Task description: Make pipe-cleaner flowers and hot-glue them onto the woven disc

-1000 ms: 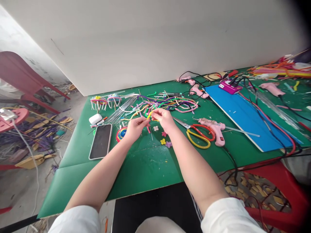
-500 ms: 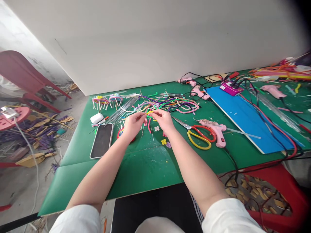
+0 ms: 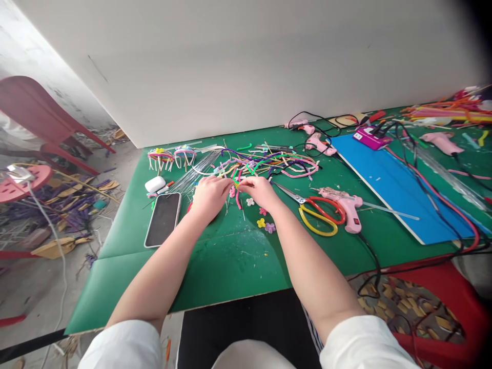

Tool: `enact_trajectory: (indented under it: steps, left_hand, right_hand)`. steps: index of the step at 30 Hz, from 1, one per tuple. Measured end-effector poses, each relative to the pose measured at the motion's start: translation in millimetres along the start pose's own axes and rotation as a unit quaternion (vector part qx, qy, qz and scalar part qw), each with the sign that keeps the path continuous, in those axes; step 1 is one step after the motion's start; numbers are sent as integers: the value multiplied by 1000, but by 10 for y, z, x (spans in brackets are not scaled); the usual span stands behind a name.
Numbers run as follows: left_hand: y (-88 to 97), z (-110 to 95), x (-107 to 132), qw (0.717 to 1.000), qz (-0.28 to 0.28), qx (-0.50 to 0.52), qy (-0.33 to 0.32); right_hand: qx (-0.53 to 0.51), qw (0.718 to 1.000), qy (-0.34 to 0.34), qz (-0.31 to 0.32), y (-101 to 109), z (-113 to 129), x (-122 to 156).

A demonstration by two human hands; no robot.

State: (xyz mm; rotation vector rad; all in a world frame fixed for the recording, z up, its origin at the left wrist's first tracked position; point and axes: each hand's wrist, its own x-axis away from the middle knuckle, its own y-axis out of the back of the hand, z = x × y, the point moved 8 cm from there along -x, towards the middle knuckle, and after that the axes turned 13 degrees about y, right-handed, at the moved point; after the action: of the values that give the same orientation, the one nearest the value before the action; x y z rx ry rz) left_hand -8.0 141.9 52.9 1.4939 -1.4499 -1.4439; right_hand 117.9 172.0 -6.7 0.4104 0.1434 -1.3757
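Note:
My left hand (image 3: 212, 196) and my right hand (image 3: 258, 190) are close together over the table, fingertips pinched. Between them shows a short bit of yellow pipe cleaner (image 3: 237, 185), mostly hidden by my fingers. Behind them lies a tangled heap of coloured pipe cleaners (image 3: 265, 163). Pink pipe cleaner pieces (image 3: 239, 200) lie just below my fingertips. Nearer me, by my right wrist, are a yellow flower (image 3: 261, 223), a purple flower (image 3: 270, 228), a red-pink flower (image 3: 263, 210) and a white flower (image 3: 250, 202).
Right of my arm lie scissors (image 3: 318, 220) with red and yellow handles and a pink glue gun (image 3: 350, 211). A blue board (image 3: 400, 200) and power strip (image 3: 372, 137) trail cables. Leftward are a phone (image 3: 163, 220), a white case (image 3: 155, 184) and two small pipe-cleaner umbrella shapes (image 3: 160, 156).
My left hand has turned so that its back covers more of the red round piece beside it. Less of the yellow pipe cleaner shows between my fingers. The view has shifted slightly.

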Motion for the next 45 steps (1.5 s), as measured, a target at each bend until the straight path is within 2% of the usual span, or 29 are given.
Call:
enact_trajectory:
  steps: [3,9,11,13,16,18,20,24,28,33,38,42,45]
  left_hand:
    - [-21,19,6,1000,-14,9,22]
    - [-236,23,66,979,15,171,108]
    - [-265,22,76,974,12,190,119]
    - [-247,24,64,979,2,170,111]
    - [-155,30,28,991,-18,107,74]
    - [-72,29,14,997,-34,56,48]
    - [3,12,16,999,-46,6,23]
    - [97,-63,50,996,-52,-62,-25]
    - [132,-122,72,995,-47,-73,-50]
    - [116,-70,43,999,-31,-18,-17]
    - [11,1,4,997,12,80,10]
    - [-23,15,6,990,-19,134,31]
    - [-24,92,10,975,-41,203,82]
  right_hand:
    - [-27,999,-10,-32,16,-15,-3]
    - [-142,982,-49,-119,-101,-146,29]
    - [-168,975,-59,-131,-143,-176,45]
    - [-179,973,-64,-133,-135,-183,48]
    - [-173,974,-53,-136,-17,-140,28]
    - [-155,978,-31,-136,84,-73,7]
    - [-115,987,-4,-111,125,9,-14]
    - [-14,999,16,-40,56,70,-23]
    - [5,1000,17,-6,-28,48,-17]
    - [-14,1000,24,14,-68,90,-15]
    - [-39,999,9,-31,-40,79,-9]
    - [-118,989,-27,-85,-65,2,10]
    - [-150,982,-41,-111,-79,-18,21]
